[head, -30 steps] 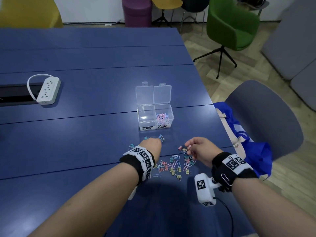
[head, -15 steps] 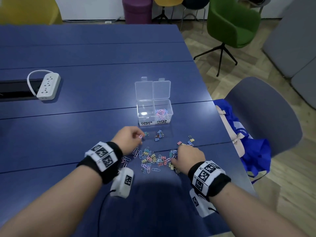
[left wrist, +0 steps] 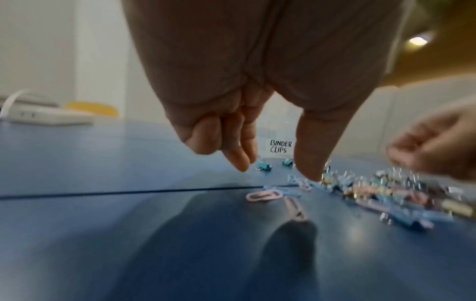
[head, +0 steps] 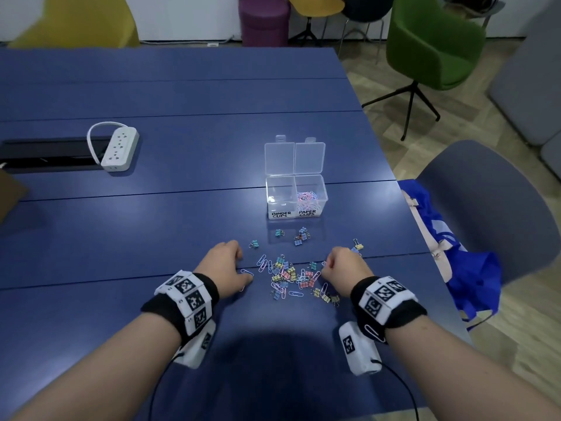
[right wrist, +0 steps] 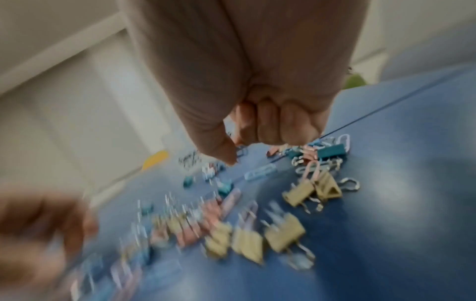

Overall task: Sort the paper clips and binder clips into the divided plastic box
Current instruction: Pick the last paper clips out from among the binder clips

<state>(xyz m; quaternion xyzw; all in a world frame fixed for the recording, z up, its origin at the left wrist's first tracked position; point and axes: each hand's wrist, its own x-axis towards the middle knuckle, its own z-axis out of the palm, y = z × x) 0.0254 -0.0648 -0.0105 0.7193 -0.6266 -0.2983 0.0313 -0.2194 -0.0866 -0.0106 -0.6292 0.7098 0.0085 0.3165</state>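
Here, clear divided plastic box sits on blue desk, both lids flipped back; its right compartment, labelled PAPER CLIPS, has pastel paper clips in it, the left one labelled BINDER CLIPS looks bare. Nearer the person than the box lies a mixed pile of small coloured binder clips and paper clips, with a few stray binder clips between pile and box. Left hand hangs at the pile's left edge, fingers loosely curled, thumb pointing down near a pink paper clip, nothing gripped as far as the left wrist view shows. Right hand is at the pile's right edge, fingers curled tight into the palm, thumb tip down over the clips; blurred, cannot tell if it pinches one. White power strip lies far left of the box. Grey chair with blue bag stands right of the desk.
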